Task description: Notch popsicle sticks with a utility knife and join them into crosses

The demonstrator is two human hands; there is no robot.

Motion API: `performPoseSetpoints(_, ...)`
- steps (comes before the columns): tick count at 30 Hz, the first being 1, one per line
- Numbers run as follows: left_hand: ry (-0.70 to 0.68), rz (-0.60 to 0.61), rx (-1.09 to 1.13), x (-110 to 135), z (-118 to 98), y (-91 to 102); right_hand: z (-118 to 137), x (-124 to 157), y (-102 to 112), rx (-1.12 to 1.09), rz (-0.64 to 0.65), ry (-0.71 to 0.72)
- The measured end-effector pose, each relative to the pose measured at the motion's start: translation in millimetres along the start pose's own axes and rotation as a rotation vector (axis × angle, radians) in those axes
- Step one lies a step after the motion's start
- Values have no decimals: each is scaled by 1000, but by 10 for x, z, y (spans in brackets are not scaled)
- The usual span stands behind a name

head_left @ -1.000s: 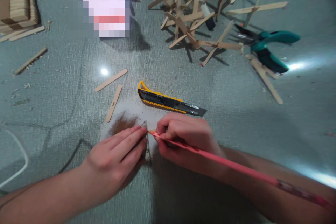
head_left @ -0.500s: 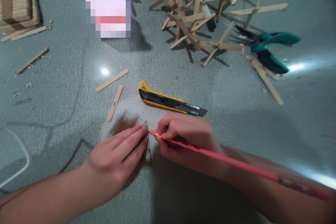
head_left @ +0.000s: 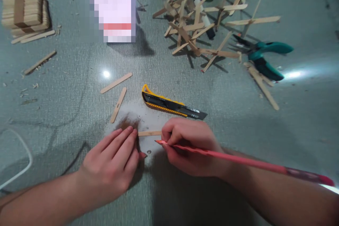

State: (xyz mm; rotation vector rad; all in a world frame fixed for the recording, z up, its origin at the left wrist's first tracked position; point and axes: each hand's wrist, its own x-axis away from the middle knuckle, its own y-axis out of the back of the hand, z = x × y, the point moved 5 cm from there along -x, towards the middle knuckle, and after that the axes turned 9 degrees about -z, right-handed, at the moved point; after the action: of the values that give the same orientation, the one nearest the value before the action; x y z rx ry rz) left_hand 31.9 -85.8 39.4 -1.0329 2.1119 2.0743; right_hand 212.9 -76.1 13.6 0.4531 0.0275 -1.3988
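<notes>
My right hand (head_left: 192, 146) grips a red pencil (head_left: 233, 159), its sharpened tip just below a wooden craft stick (head_left: 149, 133). Small pencil marks show near the middle of the visible part of that stick. Its right end disappears under my right fingers. My left hand (head_left: 112, 159) lies flat with fingers stretched out, covering the stick's left end. Beneath is a whitish patch with a brown smudge (head_left: 128, 122). By my left thumb is a small round grey spot (head_left: 148, 152) that I cannot make out. Above my hands lies a yellow and black utility knife (head_left: 169, 104), blade out.
Two loose craft sticks (head_left: 116, 83) lie left of the knife. Banded stick bundles (head_left: 25, 10) sit at the far left. Several crossed-stick pieces (head_left: 190, 31) and teal-handled pliers (head_left: 265, 54) occupy the upper right. A blurred-out object (head_left: 113, 3) stands at the top; a white cable (head_left: 28, 155) curves at left.
My left hand has shifted left, and the clear straightedge under its fingers no longer shows on the stick. The pencil tip has moved off the stick, slightly down and right, uncovering the marks.
</notes>
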Motion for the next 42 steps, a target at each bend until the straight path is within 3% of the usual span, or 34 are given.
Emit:
performPoseSetpoints(8,-77,-52,-108,18,-139,30,18,13,-2,14,8,47)
performPoseSetpoints(18,-129,11,-117,101,-141,-129,232,95,77,211,-218,319)
performPoseSetpoints(26,-103,16,-175,131,-150,-172,170,112,64,331,-328,412)
performPoseSetpoints(32,-43,72,-213,122,-145,-198,69,126,16,471,-267,523)
performPoseSetpoints(35,4,104,-224,129,-110,-216,13,86,133,545,-307,516)
performPoseSetpoints(42,60,147,-189,164,-76,-247,-147,-10,673,751,-416,431)
